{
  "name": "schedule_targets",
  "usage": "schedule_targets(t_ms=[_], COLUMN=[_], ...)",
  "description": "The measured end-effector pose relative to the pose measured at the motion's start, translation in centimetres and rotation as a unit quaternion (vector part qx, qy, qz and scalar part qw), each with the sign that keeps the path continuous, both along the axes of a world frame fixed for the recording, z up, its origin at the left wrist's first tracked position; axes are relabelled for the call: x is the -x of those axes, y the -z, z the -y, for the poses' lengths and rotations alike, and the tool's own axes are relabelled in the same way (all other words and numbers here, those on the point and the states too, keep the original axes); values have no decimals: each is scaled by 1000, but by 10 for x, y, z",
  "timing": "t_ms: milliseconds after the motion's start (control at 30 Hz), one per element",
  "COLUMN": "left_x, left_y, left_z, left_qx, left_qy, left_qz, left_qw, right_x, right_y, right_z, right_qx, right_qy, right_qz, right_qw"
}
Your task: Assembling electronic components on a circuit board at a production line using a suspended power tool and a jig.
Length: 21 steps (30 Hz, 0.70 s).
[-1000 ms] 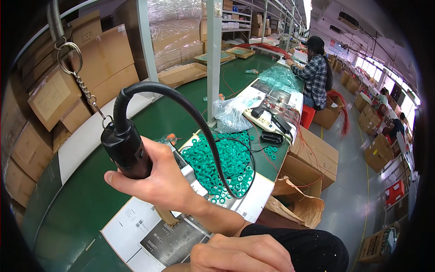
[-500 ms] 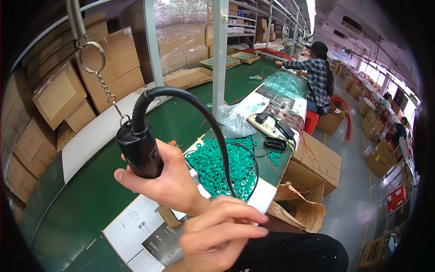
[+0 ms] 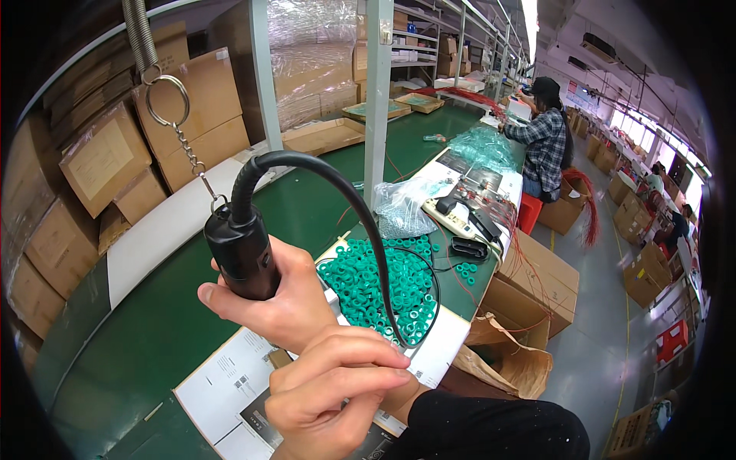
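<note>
My right hand point(image 3: 295, 303) is wrapped round the black body of a corded electric screwdriver point(image 3: 239, 253), thumb on its left side. A metal ring and chain point(image 3: 166, 100) hang the screwdriver from a coil spring point(image 3: 139, 38). Its lower end is hidden by my hand. In front of the right wrist is my left hand point(image 3: 333, 391), fingers bent and pointing right with their tips close together. Whatever they pinch, if anything, cannot be made out. Just beyond my hands, a pile of green rings point(image 3: 379, 280) lies on the bench, with the screwdriver's black cable point(image 3: 368, 215) looping over it.
Printed sheets point(image 3: 218, 391) lie on the green bench point(image 3: 169, 337). A clear bag point(image 3: 402, 211) and a power strip point(image 3: 452, 218) sit beyond the rings. Open cartons point(image 3: 514, 307) stand at the right. Boxes point(image 3: 100, 161) line the left. A co-worker point(image 3: 546, 138) sits farther along.
My left hand has moved left, its fingertips drawing closer together. The screwdriver and my right hand appear slightly farther right and lower. The co-worker's arms have drawn back.
</note>
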<state>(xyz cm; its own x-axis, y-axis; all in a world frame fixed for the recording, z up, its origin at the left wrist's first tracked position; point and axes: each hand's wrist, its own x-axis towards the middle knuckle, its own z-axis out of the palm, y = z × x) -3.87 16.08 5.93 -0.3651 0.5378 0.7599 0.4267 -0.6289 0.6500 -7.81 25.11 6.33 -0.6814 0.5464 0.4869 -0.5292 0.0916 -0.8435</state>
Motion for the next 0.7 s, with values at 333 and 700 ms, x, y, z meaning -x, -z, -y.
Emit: schedule_targets(t_ms=[333, 700], left_x=[3, -1], left_y=[5, 12], left_z=[9, -20], left_qx=[-46, 35], left_qy=[-338, -473], left_qz=[-163, -241], left_qw=[926, 847], right_x=[0, -24], right_y=[-4, -17], right_z=[9, 9], right_qx=[39, 3], right_qy=[-3, -5], right_qz=[-21, -63], right_qw=[999, 998])
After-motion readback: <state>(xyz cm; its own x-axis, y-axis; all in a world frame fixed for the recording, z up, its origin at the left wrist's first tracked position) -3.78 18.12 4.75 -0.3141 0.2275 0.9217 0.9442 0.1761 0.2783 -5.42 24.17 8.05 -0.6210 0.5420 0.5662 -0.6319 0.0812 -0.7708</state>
